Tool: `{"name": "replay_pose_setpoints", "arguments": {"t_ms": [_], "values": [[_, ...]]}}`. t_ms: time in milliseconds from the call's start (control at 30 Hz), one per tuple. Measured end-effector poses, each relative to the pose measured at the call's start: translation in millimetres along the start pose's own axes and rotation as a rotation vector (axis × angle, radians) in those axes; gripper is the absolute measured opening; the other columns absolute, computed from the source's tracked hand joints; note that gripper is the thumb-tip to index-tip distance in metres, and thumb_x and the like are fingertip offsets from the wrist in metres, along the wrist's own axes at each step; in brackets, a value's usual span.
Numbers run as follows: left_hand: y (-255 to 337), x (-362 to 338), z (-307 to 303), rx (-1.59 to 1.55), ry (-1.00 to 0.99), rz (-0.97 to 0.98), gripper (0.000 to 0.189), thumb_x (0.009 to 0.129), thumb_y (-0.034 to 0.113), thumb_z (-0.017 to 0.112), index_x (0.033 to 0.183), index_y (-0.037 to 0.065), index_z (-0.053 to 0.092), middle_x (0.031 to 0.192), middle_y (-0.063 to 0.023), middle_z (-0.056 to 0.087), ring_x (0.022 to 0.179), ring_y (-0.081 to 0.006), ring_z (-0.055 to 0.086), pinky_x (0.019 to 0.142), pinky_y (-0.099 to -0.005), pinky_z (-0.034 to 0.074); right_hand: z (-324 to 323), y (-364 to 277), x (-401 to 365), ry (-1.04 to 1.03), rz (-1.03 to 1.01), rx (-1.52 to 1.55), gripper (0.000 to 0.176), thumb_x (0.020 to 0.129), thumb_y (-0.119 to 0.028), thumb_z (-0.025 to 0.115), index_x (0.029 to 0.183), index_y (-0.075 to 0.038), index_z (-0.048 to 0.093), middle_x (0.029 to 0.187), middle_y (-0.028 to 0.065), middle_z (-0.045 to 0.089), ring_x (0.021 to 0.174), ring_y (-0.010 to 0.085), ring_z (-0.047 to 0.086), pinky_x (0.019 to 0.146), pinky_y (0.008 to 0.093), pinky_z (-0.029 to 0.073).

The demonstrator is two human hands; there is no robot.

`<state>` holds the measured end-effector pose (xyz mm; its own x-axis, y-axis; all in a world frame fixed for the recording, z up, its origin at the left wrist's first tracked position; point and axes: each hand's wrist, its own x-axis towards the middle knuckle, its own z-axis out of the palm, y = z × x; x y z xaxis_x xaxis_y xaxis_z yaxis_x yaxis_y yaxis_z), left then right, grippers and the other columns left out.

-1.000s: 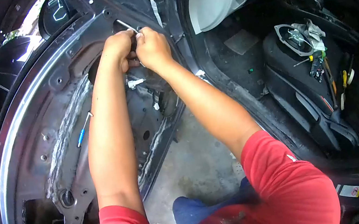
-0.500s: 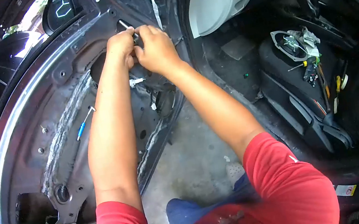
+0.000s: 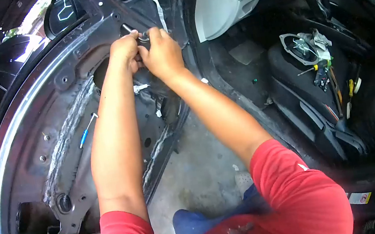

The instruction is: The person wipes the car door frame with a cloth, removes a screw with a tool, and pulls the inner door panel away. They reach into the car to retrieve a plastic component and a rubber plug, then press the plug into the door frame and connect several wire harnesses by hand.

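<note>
Both my hands are at the upper part of a bare metal car door point(image 3: 76, 159), close to each other. My left hand point(image 3: 126, 52) is closed around a small dark metal piece point(image 3: 128, 29), whose end sticks out above the fingers. My right hand point(image 3: 162, 52) is just right of it, fingers curled at a shiny curved metal part point(image 3: 143, 38) between the hands; whether it grips this part is hidden. Below the hands a white connector point(image 3: 141, 88) hangs at the door opening. A blue-handled tool point(image 3: 84, 137) lies against the door panel.
At right is a black car seat point(image 3: 290, 86) with a speaker ring point(image 3: 292, 50), a yellow-handled screwdriver point(image 3: 351, 87) and other tools on it. A grey trim panel point(image 3: 224, 8) stands beyond the door gap. Concrete floor point(image 3: 195, 165) shows below.
The fingers of my right hand have shifted slightly, and more of the shiny curved part shows between my hands. The view has moved a little.
</note>
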<state>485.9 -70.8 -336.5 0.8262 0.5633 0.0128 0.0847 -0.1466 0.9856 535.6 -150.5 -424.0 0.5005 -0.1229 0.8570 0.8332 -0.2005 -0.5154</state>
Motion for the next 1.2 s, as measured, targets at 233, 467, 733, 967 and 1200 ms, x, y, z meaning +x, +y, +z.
{"name": "replay_pose_setpoints", "arguments": {"t_ms": [233, 467, 733, 967, 1200], "values": [[2.5, 21.3, -4.3, -0.029, -0.045, 0.025, 0.031, 0.115, 0.039, 0.051, 0.108, 0.016, 0.070, 0.086, -0.0009, 0.067, 0.072, -0.0212, 0.065, 0.064, -0.0490, 0.059, 15.1, -14.1, 15.6, -0.316, 0.425, 0.339, 0.023, 0.102, -0.023, 0.066, 0.096, -0.001, 0.073, 0.093, 0.0212, 0.077, 0.078, 0.0431, 0.074, 0.075, 0.0519, 0.058], [4.7, 9.3, -6.4, -0.028, -0.044, -0.032, 0.034, 0.113, 0.041, 0.056, 0.102, 0.012, 0.071, 0.079, -0.0018, 0.062, 0.060, -0.0207, 0.058, 0.056, -0.0446, 0.056, -6.2, -13.0, 25.8, -0.450, 0.717, 0.710, 0.030, 0.106, -0.028, 0.063, 0.109, 0.002, 0.067, 0.087, 0.0153, 0.072, 0.072, 0.0254, 0.071, 0.058, 0.0427, 0.055], [-1.9, 21.7, -8.6, -0.014, -0.042, -0.035, 0.034, 0.112, 0.042, 0.057, 0.116, 0.012, 0.072, 0.101, -0.0061, 0.074, 0.083, -0.0268, 0.070, 0.072, -0.0502, 0.058, 12.0, 0.7, 19.2, -0.200, 0.276, 0.323, 0.024, 0.105, -0.021, 0.060, 0.105, 0.002, 0.067, 0.098, 0.0248, 0.072, 0.086, 0.0458, 0.071, 0.080, 0.0536, 0.057], [-2.0, 28.5, -10.9, 0.060, -0.016, -0.025, 0.034, 0.113, 0.047, 0.054, 0.115, 0.016, 0.069, 0.092, -0.0064, 0.068, 0.069, -0.0250, 0.066, 0.066, -0.0466, 0.061, 34.2, 27.5, 22.9, -0.306, 0.607, 0.629, 0.026, 0.106, -0.027, 0.063, 0.113, -0.003, 0.067, 0.089, 0.0195, 0.068, 0.075, 0.0397, 0.071, 0.069, 0.0502, 0.058], [-11.6, 60.8, -20.1, -0.096, -0.061, -0.021, 0.033, 0.113, 0.049, 0.054, 0.106, 0.022, 0.072, 0.089, -0.0001, 0.064, 0.066, -0.0220, 0.062, 0.056, -0.0450, 0.053, 15.0, -3.5, -1.0, -0.077, 0.181, 0.128, 0.023, 0.098, -0.023, 0.072, 0.099, -0.002, 0.065, 0.092, 0.0213, 0.069, 0.088, 0.0460, 0.072, 0.079, 0.0582, 0.057]]}}
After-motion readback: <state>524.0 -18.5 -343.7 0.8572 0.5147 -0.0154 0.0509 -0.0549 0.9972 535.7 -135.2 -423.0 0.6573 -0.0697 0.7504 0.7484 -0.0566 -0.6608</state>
